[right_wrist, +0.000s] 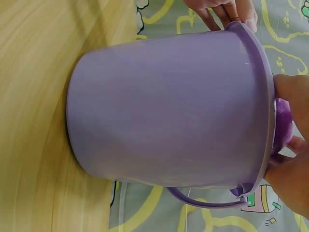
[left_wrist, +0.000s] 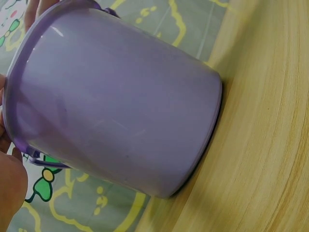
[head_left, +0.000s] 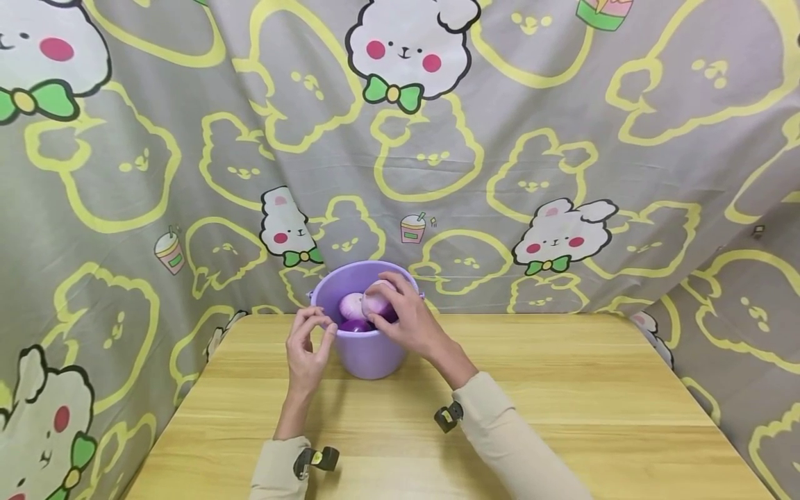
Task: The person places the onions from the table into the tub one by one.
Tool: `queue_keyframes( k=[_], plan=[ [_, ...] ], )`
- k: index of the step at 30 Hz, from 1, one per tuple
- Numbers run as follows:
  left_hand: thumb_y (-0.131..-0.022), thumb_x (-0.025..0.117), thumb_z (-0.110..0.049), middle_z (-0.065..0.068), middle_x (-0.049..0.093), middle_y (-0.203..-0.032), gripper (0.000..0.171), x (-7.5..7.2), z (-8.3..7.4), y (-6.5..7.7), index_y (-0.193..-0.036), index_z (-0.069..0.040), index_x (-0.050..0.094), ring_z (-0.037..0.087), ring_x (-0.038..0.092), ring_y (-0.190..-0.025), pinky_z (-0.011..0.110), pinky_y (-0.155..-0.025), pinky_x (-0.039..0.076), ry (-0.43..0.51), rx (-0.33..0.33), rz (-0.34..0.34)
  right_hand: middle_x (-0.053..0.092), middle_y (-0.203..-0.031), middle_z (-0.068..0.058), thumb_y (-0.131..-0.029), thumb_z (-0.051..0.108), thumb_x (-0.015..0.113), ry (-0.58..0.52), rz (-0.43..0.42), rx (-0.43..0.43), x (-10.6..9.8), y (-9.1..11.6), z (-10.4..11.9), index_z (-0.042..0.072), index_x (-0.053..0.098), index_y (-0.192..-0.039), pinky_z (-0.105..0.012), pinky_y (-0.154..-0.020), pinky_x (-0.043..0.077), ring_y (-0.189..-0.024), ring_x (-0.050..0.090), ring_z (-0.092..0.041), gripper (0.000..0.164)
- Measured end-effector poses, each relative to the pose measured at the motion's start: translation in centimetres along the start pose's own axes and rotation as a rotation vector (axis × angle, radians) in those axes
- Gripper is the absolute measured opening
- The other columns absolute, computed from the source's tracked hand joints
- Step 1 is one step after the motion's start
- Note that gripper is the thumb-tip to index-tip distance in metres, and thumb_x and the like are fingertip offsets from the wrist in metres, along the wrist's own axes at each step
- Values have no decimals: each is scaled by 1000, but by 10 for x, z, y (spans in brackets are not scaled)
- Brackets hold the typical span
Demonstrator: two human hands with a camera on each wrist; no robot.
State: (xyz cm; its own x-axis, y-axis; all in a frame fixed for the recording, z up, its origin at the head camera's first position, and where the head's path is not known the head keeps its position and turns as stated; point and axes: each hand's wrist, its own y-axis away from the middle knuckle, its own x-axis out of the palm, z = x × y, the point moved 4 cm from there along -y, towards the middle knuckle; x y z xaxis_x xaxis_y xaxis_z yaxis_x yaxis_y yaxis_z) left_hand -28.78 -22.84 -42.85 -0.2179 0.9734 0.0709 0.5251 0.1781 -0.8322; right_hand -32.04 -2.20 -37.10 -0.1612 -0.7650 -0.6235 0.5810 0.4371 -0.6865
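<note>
A light purple bucket (head_left: 370,355) stands upright on the wooden table with several round purple and white onions inside. At its left rim, my left hand (head_left: 309,347) holds the edge with bent fingers and thumb. My right hand (head_left: 409,316) reaches over the right side of the mouth and grips a purple-and-white onion (head_left: 377,300) between thumb and fingers. Beside that one lies another pale onion (head_left: 352,306), and a dark purple onion (head_left: 354,325) sits near the front rim. In the right wrist view a purple onion (right_wrist: 284,126) shows above the rim, between the right hand's fingers and thumb.
The wooden table (head_left: 562,389) extends to both sides of the bucket and in front of it. Behind the table hangs a grey patterned curtain (head_left: 437,167). The bucket's handle (right_wrist: 207,203) hangs down on one side.
</note>
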Motion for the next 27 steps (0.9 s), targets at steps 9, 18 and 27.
queue_keyframes(
  k=[9, 18, 27],
  plan=[
    [-82, 65, 20, 36, 51, -103, 7, -1, 0, 0, -88, 17, 64, 28, 54, -110, 27, -104, 46, 7, 3, -6, 53, -144, -12, -90, 18, 81, -5, 38, 33, 2, 1, 1, 13, 68, -121, -43, -110, 47, -136, 48, -29, 34],
    [-84, 66, 19, 38, 49, -104, 8, -2, 1, 1, -90, 13, 67, 26, 55, -109, 30, -107, 45, 4, -16, -1, 52, -143, -14, -92, 19, 78, -21, 49, 39, 2, 4, -1, 12, 68, -123, -45, -110, 47, -134, 49, -30, 33],
    [-85, 68, 16, 23, 56, -107, 8, -3, 3, 2, -90, 10, 68, 22, 55, -112, 31, -110, 44, -33, -61, 8, 55, -138, -11, -93, 19, 78, -53, 10, 20, -4, 9, 0, 9, 68, -122, -43, -108, 48, -130, 52, -28, 32]
  ],
)
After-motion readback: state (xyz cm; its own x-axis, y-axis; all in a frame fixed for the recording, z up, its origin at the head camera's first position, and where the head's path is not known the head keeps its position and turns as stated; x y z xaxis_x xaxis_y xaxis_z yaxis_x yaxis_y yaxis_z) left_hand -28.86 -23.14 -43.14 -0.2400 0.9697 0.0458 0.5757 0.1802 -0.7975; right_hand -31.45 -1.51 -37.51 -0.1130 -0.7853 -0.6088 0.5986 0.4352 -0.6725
